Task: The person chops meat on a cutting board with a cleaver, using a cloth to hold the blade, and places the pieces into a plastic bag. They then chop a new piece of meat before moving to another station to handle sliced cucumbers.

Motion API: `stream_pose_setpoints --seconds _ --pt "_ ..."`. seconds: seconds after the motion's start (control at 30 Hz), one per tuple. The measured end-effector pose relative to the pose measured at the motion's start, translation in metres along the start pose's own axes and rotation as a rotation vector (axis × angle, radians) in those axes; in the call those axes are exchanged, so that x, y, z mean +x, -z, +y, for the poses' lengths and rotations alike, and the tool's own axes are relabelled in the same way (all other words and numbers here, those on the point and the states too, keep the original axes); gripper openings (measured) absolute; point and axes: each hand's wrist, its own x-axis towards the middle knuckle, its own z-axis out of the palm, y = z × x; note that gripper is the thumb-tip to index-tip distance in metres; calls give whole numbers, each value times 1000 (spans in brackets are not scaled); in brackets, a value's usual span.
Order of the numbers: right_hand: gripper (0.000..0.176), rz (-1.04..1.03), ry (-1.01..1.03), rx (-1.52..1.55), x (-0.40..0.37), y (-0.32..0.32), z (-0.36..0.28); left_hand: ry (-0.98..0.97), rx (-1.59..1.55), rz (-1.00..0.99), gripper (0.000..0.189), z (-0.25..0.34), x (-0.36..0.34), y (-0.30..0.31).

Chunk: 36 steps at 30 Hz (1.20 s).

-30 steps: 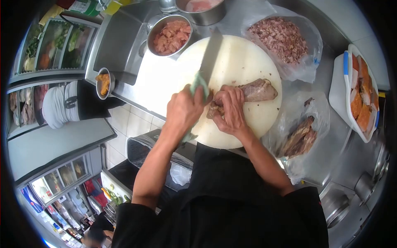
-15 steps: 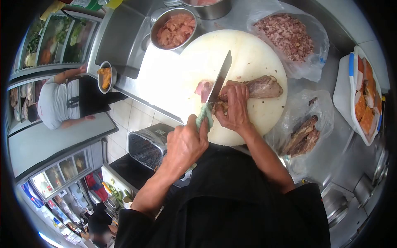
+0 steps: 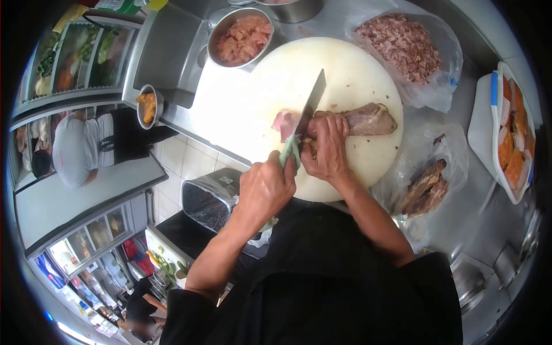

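On the cutting board [image 3: 339, 172], the right hand [image 3: 326, 144] covers part of the meat [image 3: 374, 119]; the left hand [image 3: 266, 185] and green cloth [image 3: 290, 150] hide the handle of the knife [image 3: 313, 99]. Beyond the board, the top edge crops a steel pot [image 3: 300, 12].

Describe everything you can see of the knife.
The knife has a long, grey, metal-looking blade tapering to a point. The left hand grips it, with pale green cloth at the grip; its handle is hidden. It slants over the round white board, tip pointing forward and slightly right. The blade lies close beside the right hand; whether it touches the meat is unclear.
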Motion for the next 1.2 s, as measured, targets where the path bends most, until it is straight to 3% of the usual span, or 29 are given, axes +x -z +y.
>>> stream_pose_setpoints --seconds 0.2,0.27,0.5,0.67,0.97,1.07,1.2 --pt "40 -28 -43 -17 0 5 -2 186 75 -105 29 -10 -54 3" --pt "40 -68 -51 7 1 4 -2 205 60 -133 29 -8 -29 -9" --pt "35 -89 -18 34 2 6 -2 62 -158 84 37 -2 60 -33" --pt "31 -125 55 34 6 8 -4 122 -177 59 43 -13 79 -32" --pt "35 -80 71 -19 -1 -5 9 -18 -271 145 50 2 104 -35" --pt "29 -81 59 7 3 6 10 40 -372 195 52 -15 94 -15" --pt "26 -165 -127 2 15 4 18 159 -556 209 52 -46 41 40"
